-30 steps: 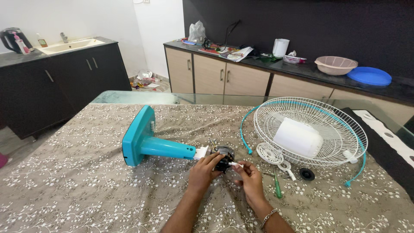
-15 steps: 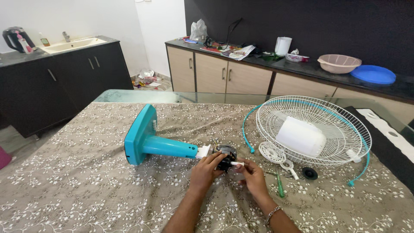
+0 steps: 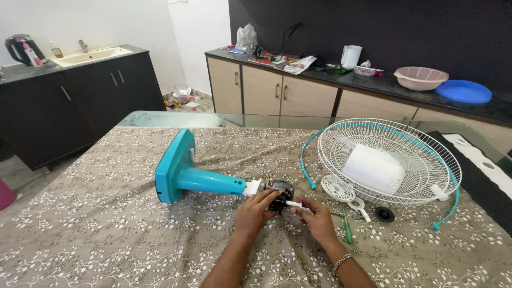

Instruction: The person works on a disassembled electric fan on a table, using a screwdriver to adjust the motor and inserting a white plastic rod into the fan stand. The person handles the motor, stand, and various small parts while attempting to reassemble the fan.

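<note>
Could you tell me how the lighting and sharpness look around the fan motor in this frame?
Head view: even, soft indoor light, only faint shadows under the left hand and right hand; the fan motor is sharp, without motion blur; wide-angle bending shows at the edges; the glass table edge carries mild reflections.

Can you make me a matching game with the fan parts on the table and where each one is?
Things:
1. fan stand
2. fan motor
3. wire grille
4. screwdriver

Places or states:
A. holds a white cover inside it, on the right of the table
B. lying on its side, teal, base pointing left
C. lying on the cloth beside the right hand, green handle
D. black, between both hands, with the left hand on it

Pairs: 1-B, 2-D, 3-A, 4-C
</note>
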